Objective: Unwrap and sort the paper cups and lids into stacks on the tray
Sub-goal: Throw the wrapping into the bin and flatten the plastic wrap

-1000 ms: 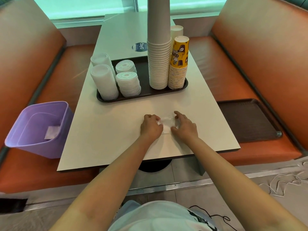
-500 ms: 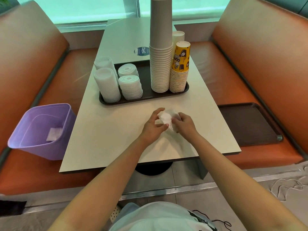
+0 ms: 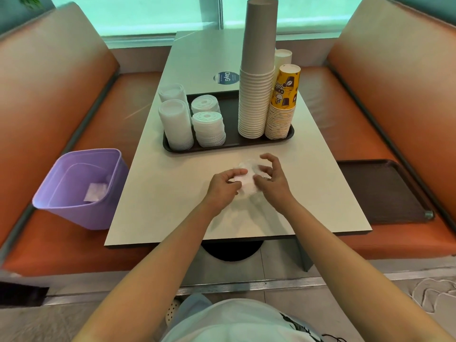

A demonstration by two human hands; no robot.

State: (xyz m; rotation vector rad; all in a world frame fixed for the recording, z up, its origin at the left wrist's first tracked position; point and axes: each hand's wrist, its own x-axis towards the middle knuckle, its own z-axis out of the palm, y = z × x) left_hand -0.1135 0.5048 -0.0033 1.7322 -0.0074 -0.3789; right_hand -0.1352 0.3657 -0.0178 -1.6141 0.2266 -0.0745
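Both hands, left hand (image 3: 225, 185) & right hand (image 3: 270, 180), grip crumpled clear wrapper (image 3: 245, 178) btwn them; prob cleanup step, next: bin (image 3: 79, 186) far left of left hand.

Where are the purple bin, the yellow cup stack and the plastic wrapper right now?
purple bin (image 3: 74, 193): head view, on its inner wall.
yellow cup stack (image 3: 283, 97): head view, on the printed top cup.
plastic wrapper (image 3: 246, 185): head view, on the crumpled white middle between both hands.
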